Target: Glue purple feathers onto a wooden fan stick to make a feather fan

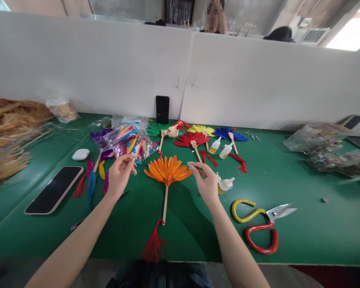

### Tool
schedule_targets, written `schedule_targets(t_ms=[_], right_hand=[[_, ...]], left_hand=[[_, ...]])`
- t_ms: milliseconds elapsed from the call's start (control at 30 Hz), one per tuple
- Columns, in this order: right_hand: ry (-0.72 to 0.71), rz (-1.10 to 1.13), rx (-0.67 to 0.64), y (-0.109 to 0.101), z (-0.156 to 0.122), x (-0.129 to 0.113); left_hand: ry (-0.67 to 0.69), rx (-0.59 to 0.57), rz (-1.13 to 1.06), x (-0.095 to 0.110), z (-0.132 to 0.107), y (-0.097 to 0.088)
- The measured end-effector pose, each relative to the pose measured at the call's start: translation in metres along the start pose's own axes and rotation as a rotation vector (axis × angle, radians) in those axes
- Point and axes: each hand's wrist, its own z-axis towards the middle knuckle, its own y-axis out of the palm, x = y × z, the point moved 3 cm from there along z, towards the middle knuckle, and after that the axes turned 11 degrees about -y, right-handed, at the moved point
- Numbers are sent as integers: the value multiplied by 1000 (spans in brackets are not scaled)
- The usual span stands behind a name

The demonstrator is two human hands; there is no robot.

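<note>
An orange feather fan (pixel 168 172) lies before me with its wooden handle toward me, and a red tassel (pixel 155 245) hangs from the handle's end. My left hand (pixel 121 176) is raised just left of the fan, apart from it. Its fingers are curled and drawn together; whether something small is between them I cannot make out. At the fan's right edge is my right hand (pixel 205 181), thumb and fingertips brought together beside the outermost feather. Whether they touch that feather or pinch something tiny is unclear.
Behind the fan lie red (pixel 192 140), yellow, blue and green feather fans. Glue bottles (pixel 226 185) stand right of them. Scissors (pixel 271 218) lie open at right. Bagged feathers (pixel 132 140), a phone (pixel 54 190) and a white case (pixel 81 154) are left. A white partition (pixel 243 80) borders the table.
</note>
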Motion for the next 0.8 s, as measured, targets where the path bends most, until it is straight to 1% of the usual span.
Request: schedule_targets(t_ms=[33,100,233,300,367,400,467,533,667,733,800], right_hand=[[-3,-7,-1,1,0,0],[6,6,-1,0,0,-1],[20,91,49,-9,4,-5],[28,115,100,-17,3,-7],[59,117,128,-24,0,-6],[75,113,121,-27,-3,-4],[82,107,37,-28,-8,-2],[74,131,-71,-26,-14,1],[94,184,-173,-22,-22,3],[113,150,-199,-22,-27,4],[143,107,-202,-25,-33,7]], left_hand=[[-31,15,-46,-2,1,-1],[-47,50,-87,-3,3,-3],[-29,54,-57,-1,2,-5],[-12,30,0,1,-1,-9],[4,-33,99,-1,-6,-17],[11,-73,159,-3,-11,-21],[25,-131,274,-9,-21,-32],[32,-131,352,-16,-33,-43],[18,-72,433,-24,-46,-58],[16,-36,461,-24,-45,-65],[18,28,480,-23,-38,-75]])
